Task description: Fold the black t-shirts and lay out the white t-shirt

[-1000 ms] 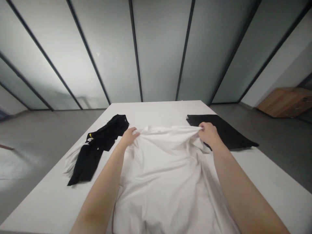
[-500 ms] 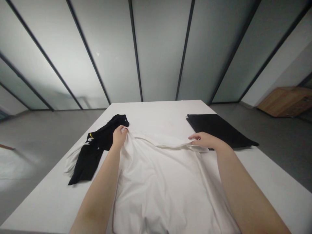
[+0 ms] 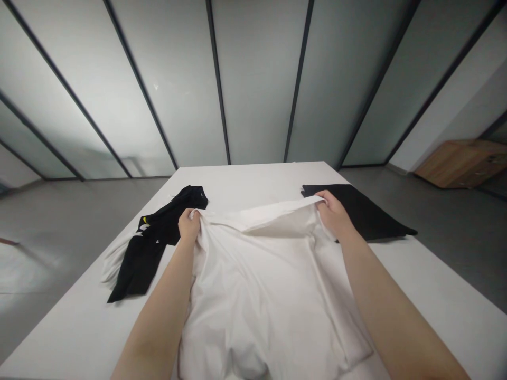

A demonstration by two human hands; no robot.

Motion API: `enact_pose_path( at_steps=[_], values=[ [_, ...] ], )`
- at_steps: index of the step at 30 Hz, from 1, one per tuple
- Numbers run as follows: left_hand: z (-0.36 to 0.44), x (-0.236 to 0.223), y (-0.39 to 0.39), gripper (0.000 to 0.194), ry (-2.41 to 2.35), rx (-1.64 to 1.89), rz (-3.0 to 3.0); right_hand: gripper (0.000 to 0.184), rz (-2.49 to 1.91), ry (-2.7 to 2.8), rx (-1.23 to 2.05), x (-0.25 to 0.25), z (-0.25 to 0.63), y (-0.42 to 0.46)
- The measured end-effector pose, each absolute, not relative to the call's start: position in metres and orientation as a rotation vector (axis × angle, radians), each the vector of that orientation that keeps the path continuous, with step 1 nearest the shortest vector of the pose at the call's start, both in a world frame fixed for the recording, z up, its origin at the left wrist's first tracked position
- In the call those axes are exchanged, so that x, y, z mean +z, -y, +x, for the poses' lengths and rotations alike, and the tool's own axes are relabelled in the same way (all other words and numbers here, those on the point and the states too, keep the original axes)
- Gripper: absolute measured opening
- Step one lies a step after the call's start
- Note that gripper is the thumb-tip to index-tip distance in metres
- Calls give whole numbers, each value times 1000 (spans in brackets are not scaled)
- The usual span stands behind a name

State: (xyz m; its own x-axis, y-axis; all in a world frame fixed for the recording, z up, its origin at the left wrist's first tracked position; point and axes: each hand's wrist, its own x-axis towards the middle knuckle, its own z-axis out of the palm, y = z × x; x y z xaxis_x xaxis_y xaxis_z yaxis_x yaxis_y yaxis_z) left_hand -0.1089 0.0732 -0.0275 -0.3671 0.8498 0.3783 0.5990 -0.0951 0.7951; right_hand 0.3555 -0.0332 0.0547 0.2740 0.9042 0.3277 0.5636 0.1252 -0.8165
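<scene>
A plain white garment (image 3: 261, 285) lies spread before me on the white table, its far edge lifted. My left hand (image 3: 189, 225) pinches that edge at its left corner, close beside the dark clothing. At the right corner my right hand (image 3: 331, 210) is closed on the same edge, raised slightly higher, in front of the black folded cloth. Between both hands the edge is drawn out, and a fold hangs open beneath it. Wrinkles run down the fabric towards me. I cannot tell whether it is a shirt or shorts.
Left of the garment lies a black clothing item (image 3: 146, 256) with white and yellow marks, with whitish cloth (image 3: 114, 266) beside it. A flat black folded cloth (image 3: 366, 214) lies at the right. The white table (image 3: 253, 182) ends before frosted glass panels; a wooden cabinet (image 3: 461, 163) stands far right.
My right hand has closed on the right corner and lifted it up and away from the table. The far edge is now tauter. My left hand keeps its hold, shifted slightly.
</scene>
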Motion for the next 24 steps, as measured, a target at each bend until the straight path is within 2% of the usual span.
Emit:
enact_pose_path(
  at_steps=[1,5,6,7,8,12,14,15,17,19,20,22,24],
  values=[
    [-109,-28,-74,18,-1918,1452,1589,25,-1557,1518,554,63,348,40],
    [-110,-30,-75,17,-1773,1466,1565,26,-1543,2061,1423,88,330,66],
    [-111,-29,-75,16,-1703,1468,1561,28,-1520,2129,1535,90,331,68],
    [-111,-29,-75,15,-1637,1475,1556,31,-1530,2136,1520,91,334,67],
    [-111,-28,-75,15,-1587,1487,1548,34,-1593,2062,1365,90,340,64],
    [-102,-18,-76,22,-1572,1460,1585,55,-1906,1236,61,71,372,39],
    [-91,-9,-76,33,-1643,1330,1708,74,-1928,1054,-309,56,382,25],
    [-84,-4,-75,38,-1709,1246,1794,77,-1923,1087,-373,48,382,20],
    [-68,6,-72,43,-1881,1077,1971,65,-1870,1322,-331,34,373,12],
    [-53,14,-67,39,-1985,911,2136,47,-1771,1653,-127,20,352,8],
    [-46,17,-63,36,-1963,817,2218,44,-1729,1794,-3,13,339,8],
    [-36,19,-53,34,-1851,591,2341,44,-1720,1998,208,-3,312,10],
    [-29,15,-43,42,-1826,313,2341,48,-1809,2138,288,-19,287,15]
  ],
)
